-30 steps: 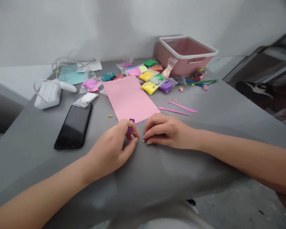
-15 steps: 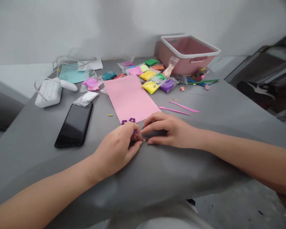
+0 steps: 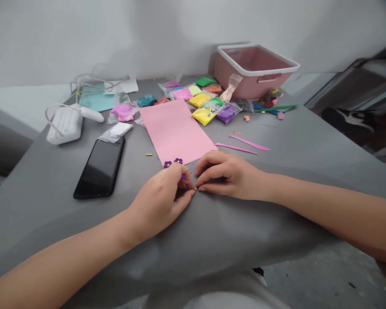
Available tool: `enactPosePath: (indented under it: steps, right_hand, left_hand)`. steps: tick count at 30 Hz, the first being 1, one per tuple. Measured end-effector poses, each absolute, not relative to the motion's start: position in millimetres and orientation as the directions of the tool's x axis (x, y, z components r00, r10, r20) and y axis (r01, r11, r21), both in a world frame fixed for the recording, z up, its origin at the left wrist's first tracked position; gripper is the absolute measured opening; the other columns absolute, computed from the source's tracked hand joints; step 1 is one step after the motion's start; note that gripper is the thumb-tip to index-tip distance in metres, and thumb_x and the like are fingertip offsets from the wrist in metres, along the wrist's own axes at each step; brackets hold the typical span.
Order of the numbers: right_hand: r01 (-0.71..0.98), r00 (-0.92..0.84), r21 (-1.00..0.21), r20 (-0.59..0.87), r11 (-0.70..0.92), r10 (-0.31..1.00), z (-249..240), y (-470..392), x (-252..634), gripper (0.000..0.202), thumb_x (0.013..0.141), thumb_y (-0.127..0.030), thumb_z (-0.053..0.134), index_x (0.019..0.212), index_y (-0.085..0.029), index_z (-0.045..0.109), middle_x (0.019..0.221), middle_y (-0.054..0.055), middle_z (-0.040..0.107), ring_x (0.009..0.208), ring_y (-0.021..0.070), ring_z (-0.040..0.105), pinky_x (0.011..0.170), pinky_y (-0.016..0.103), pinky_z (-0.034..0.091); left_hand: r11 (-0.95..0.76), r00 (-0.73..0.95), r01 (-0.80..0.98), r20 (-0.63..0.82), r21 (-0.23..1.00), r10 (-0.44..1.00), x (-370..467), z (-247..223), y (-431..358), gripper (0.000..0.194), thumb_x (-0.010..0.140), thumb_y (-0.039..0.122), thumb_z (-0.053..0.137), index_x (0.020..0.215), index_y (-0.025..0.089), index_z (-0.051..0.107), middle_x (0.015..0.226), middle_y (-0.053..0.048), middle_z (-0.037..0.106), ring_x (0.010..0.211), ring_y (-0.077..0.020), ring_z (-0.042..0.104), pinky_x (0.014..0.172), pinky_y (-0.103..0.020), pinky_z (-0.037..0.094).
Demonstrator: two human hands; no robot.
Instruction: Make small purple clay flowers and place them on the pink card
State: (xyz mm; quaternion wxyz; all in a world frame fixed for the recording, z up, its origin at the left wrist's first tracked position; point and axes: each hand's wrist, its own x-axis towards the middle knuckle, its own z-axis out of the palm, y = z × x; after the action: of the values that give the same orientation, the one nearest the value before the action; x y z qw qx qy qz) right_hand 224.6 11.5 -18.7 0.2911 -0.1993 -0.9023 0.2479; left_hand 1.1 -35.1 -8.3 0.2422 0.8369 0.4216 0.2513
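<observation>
Pink plastic, edged in white, is noted for the bin (image 3: 251, 88), placed on the counter (image 3: 212, 234) beyond the right hand (image 3: 234, 176). Small clear bags are spread beyond both hands: yellow filling is contained in the yellow bag (image 3: 204, 116), purple in the purple bag (image 3: 225, 114), and pink in the pink bag (image 3: 122, 111). The white-filled bag (image 3: 116, 131) is rested against the far end of the phone (image 3: 99, 169), left of the left hand (image 3: 157, 199).

The left hand is curled, its thumb and forefinger brought almost together at the yellow bit (image 3: 195, 189), which is located on the counter between the hands. The right hand is partly open, its thumb and fingertips set at the dark purple piece (image 3: 197, 187) just beside that bit. Whether either is gripped cannot be told. Two purple flowers (image 3: 178, 161) are placed at the near edge of the pink sheet (image 3: 176, 128), just beyond the left hand. Pink tools (image 3: 249, 142) are laid beyond the right hand.
</observation>
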Motion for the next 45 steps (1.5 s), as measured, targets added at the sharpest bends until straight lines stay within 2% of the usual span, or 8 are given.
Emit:
enactPosePath:
  steps: [15,21,32,39,45]
  right_hand:
    - [0.198,-0.757,-0.556,0.436,0.807,0.486,-18.9,11.2,223.7,0.008,0.09,-0.021,0.066,0.091,-0.017,0.073,0.094,0.008,0.067,0.09,0.0162,0.062,0.081,0.032,0.051]
    - [0.214,-0.764,-0.558,0.416,0.802,0.493,-17.0,14.0,228.7,0.007,0.088,-0.02,0.068,0.092,-0.017,0.074,0.096,0.008,0.067,0.092,0.0163,0.062,0.082,0.032,0.051]
    - [0.251,-0.756,-0.58,0.383,0.775,0.531,-15.4,11.8,227.1,0.005,0.087,-0.02,0.068,0.09,-0.018,0.071,0.095,0.007,0.067,0.092,0.0161,0.062,0.084,0.031,0.05]
    - [0.246,-0.744,-0.55,0.421,0.798,0.519,-17.7,12.0,224.1,0.01,0.089,-0.022,0.067,0.092,-0.016,0.073,0.094,0.009,0.067,0.089,0.0167,0.062,0.08,0.031,0.051]
    - [0.232,-0.736,-0.517,0.461,0.824,0.496,-19.5,12.5,222.5,0.01,0.09,-0.021,0.065,0.091,-0.017,0.074,0.092,0.008,0.068,0.087,0.016,0.062,0.078,0.031,0.051]
  left_hand:
    - [-0.519,0.501,0.594,0.223,0.615,0.836,4.1,-8.4,-35.5,0.017,0.086,0.014,0.058,0.091,0.023,0.045,0.085,0.001,0.064,0.075,-0.0157,0.062,0.069,-0.028,0.048]
    - [-0.498,0.489,0.588,0.209,0.638,0.847,3.2,-5.3,-37.1,0.016,0.088,0.016,0.057,0.094,0.023,0.044,0.088,0.0,0.067,0.08,-0.0158,0.064,0.072,-0.028,0.049]
    - [-0.481,0.457,0.596,0.221,0.643,0.862,4.0,0.3,-39.9,0.011,0.088,0.015,0.052,0.094,0.023,0.046,0.085,-0.002,0.067,0.079,-0.0169,0.064,0.064,-0.027,0.046]
    - [-0.523,0.462,0.593,0.274,0.612,0.844,3.5,-0.6,-38.7,0.017,0.087,0.01,0.05,0.095,0.023,0.042,0.087,-0.002,0.067,0.082,-0.0166,0.063,0.068,-0.027,0.046]
    - [-0.51,0.466,0.603,0.248,0.614,0.849,3.0,-0.9,-39.1,0.018,0.087,0.01,0.05,0.094,0.024,0.04,0.089,-0.003,0.069,0.083,-0.0181,0.064,0.07,-0.028,0.047]
